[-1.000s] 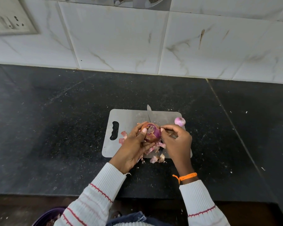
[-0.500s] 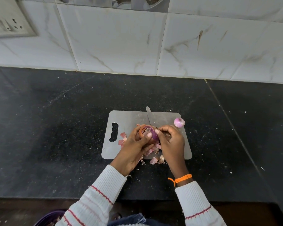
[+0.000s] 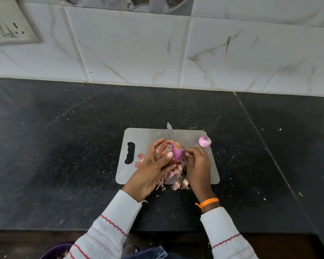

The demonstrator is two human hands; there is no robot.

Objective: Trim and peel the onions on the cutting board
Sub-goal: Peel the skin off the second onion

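Tabletop (image 3: 64, 146) carries the cutting board (image 3: 144, 135); above it the left hand (image 3: 153, 169) grips a firm, slippery onion (image 3: 173, 151), while the right hand (image 3: 196, 161) pinches its brittle skin; best taken at the torn edge.

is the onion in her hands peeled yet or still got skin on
Partly peeled. The onion shows bare purple flesh on its right side, papery brown skin elsewhere. Left hand holds it; right hand pinches the skin.
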